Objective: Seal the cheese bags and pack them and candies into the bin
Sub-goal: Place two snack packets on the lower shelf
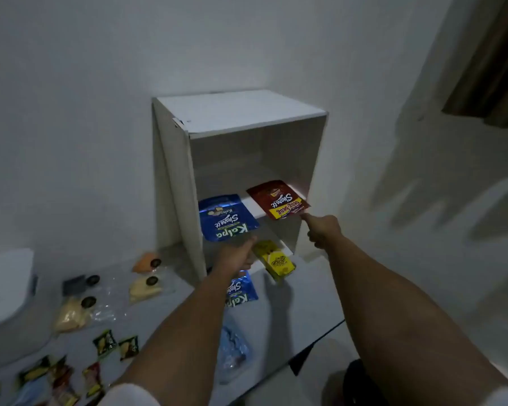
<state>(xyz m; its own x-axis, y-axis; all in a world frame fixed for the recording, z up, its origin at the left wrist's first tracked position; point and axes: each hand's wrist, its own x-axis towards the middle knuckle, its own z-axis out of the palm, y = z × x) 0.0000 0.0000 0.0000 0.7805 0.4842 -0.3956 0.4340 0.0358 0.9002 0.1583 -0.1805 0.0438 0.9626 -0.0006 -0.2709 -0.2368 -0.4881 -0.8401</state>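
Head view. A white open-fronted shelf unit point(241, 118) stands on the pale worktop point(291, 291) against the wall. On its middle shelf lie two snack pouches: a blue pouch point(227, 216) printed "Kalpa" and "Shanatic", overhanging the shelf edge, and a red pouch point(277, 199) with white script and a yellow band; the band's wording is too small to read.

The left hand point(237, 254) reaches to the lower edge of the blue pouch and touches it; whether the fingers pinch it cannot be told. The right hand point(323, 230) is curled, its fingertips touching the near corner of the red pouch; an actual grip cannot be confirmed.

Below, a yellow packet point(276, 260) juts from the bottom shelf, and a second blue "Kalpa" pouch point(242, 290) lies on the worktop in front.

To the left on the worktop lie clear cheese bags point(71, 313), each with a round dark label, unreadable. Wrapped candies point(104, 344) are scattered at the near left. A white bin point(5, 288) sits at the left edge.
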